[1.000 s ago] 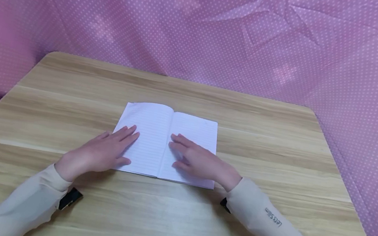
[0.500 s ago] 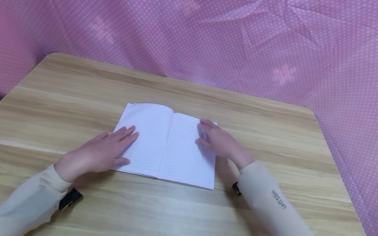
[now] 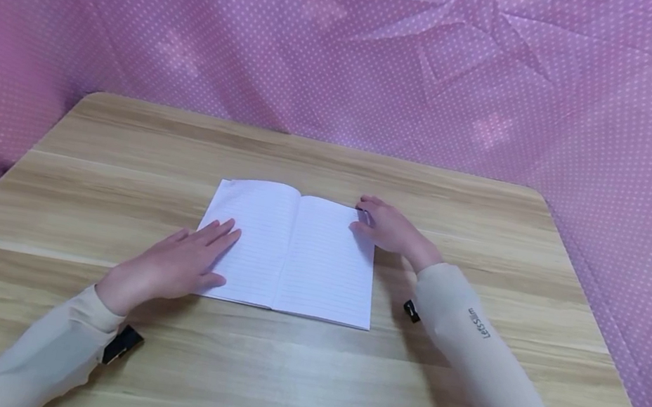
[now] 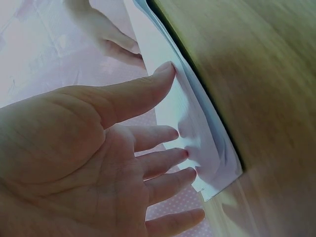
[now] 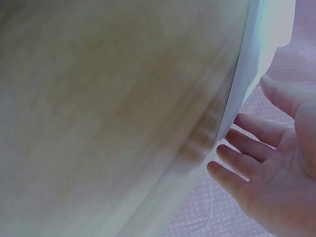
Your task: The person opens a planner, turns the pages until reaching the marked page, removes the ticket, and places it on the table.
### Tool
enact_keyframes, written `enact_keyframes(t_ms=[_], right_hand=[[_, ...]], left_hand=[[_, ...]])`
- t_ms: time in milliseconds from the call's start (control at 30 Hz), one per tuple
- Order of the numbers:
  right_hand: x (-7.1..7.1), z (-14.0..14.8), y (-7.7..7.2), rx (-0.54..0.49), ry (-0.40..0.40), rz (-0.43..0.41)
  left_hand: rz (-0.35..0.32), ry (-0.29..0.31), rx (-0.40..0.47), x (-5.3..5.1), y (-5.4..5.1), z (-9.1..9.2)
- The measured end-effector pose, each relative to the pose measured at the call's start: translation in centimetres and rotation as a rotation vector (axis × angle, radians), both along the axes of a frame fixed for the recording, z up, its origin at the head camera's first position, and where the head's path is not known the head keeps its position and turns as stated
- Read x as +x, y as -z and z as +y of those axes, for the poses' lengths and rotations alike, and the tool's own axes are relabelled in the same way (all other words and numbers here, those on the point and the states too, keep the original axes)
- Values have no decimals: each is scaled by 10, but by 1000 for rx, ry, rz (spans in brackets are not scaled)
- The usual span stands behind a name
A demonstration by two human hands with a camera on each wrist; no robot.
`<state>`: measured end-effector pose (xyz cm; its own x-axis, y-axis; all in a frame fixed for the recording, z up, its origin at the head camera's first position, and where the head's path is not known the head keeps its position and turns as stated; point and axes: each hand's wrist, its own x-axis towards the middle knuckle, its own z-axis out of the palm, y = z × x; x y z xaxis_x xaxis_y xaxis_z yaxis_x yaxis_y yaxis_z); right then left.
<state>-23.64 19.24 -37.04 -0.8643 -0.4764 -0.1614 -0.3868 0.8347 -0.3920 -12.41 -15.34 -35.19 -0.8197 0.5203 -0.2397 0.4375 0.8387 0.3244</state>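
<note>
An open notebook with lined white pages lies on the wooden table. My left hand rests on the left page near its outer edge, fingers extended and spread. In the left wrist view the thumb and fingertips of that hand touch the page, whose edge curls slightly. My right hand is at the notebook's far right corner. Seen from the right wrist, the fingers of this hand are extended at the corner and the thumb lies over the page side; whether all fingertips touch is unclear.
The wooden table has a rounded far left corner. Pink dotted cloth hangs behind it and along both sides. Black devices, one at the left wrist and one at the right, show under the sleeves.
My right hand has moved from the middle of the right page outward and away to its far right corner. The left hand and the notebook have stayed in place.
</note>
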Motion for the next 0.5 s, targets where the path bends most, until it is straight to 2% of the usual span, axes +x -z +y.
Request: enact_keyframes(t_ms=[200, 333, 500], right_hand=[[2, 1, -1, -13, 10, 2], [3, 1, -2, -43, 5, 33], [4, 3, -2, -155, 43, 52]], left_hand=[[-2, -2, 0, 0, 0, 1], [2, 0, 2, 1, 1, 1], [3, -1, 6, 1, 2, 1]])
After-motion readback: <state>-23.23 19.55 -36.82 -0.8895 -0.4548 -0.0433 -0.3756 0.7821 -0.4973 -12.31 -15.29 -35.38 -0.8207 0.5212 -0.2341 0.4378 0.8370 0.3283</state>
